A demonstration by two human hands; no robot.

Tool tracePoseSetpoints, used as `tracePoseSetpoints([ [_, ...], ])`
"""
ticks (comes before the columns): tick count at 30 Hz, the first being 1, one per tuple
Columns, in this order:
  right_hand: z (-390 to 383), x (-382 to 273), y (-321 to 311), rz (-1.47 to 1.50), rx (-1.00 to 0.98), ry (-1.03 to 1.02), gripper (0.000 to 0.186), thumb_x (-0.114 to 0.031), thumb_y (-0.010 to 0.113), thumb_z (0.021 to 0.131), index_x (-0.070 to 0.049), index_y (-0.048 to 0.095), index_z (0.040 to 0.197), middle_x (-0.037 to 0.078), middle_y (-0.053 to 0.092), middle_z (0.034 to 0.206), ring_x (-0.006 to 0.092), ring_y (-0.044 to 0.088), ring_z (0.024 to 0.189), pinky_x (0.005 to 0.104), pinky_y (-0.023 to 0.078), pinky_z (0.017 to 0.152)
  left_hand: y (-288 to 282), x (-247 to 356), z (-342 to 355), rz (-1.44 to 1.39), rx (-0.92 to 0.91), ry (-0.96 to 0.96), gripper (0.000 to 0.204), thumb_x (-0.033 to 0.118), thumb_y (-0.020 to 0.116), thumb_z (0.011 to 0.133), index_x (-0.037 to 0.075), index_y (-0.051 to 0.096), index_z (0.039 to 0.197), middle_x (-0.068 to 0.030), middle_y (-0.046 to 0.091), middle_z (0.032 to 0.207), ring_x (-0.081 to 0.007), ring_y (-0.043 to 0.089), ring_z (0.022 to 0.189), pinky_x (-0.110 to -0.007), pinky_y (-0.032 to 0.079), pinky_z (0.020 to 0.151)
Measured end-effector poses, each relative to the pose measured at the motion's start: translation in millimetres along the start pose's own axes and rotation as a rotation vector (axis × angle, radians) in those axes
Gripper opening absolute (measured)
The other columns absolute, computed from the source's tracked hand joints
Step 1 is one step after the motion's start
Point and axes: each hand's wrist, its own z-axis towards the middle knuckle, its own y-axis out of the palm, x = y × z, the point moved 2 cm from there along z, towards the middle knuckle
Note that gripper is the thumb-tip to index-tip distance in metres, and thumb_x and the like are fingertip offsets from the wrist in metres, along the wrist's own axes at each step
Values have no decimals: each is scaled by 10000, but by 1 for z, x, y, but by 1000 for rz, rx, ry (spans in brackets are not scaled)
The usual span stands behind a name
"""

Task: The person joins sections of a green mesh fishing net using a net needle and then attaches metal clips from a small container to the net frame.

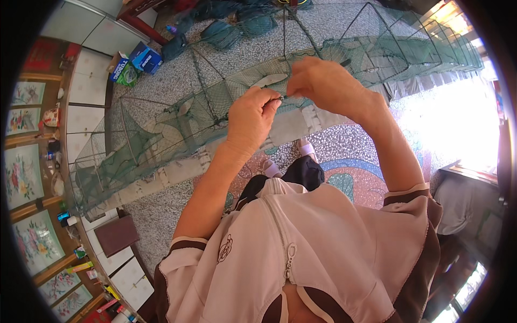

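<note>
A long green net trap (199, 105) with dark frame rods stretches across the view in front of me. My left hand (249, 117) is closed in a pinch at the middle of it, with a small bit of dark green netting between thumb and forefinger. Just to its right is my right hand (331, 89), raised over the net with bent fingers. Motion smears its fingertips, so whether they hold anything is unclear. A pale, slim shape (270, 80) shows just beyond the left hand's fingers; its kind cannot be made out.
Beneath the net runs a long pale grey strip (293, 123). Bundled dark green netting (221, 35) lies on the speckled floor (151, 97) at the far side. Blue and green boxes (145, 58) stand by white cabinets (86, 119) at left. A dark brown seat (116, 237) is at lower left.
</note>
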Motion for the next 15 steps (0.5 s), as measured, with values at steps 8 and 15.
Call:
tracePoseSetpoints([
  [8,-17,-9,1,423,-87,136,185,-46,680,757,-57,600,924,73,609,850,226,599,798,344,481,661,-1,2,1,3,-19,-32,83,30,652,825,29,651,908,-43,562,742,-111,538,512,-258,413,487],
  [15,-17,-26,0,669,128,172,203,-79,717,769,-61,628,951,36,609,876,138,577,780,283,465,622,-6,6,1,80,-39,-12,75,78,657,799,87,646,872,-79,561,732,-268,569,615,-359,446,553],
])
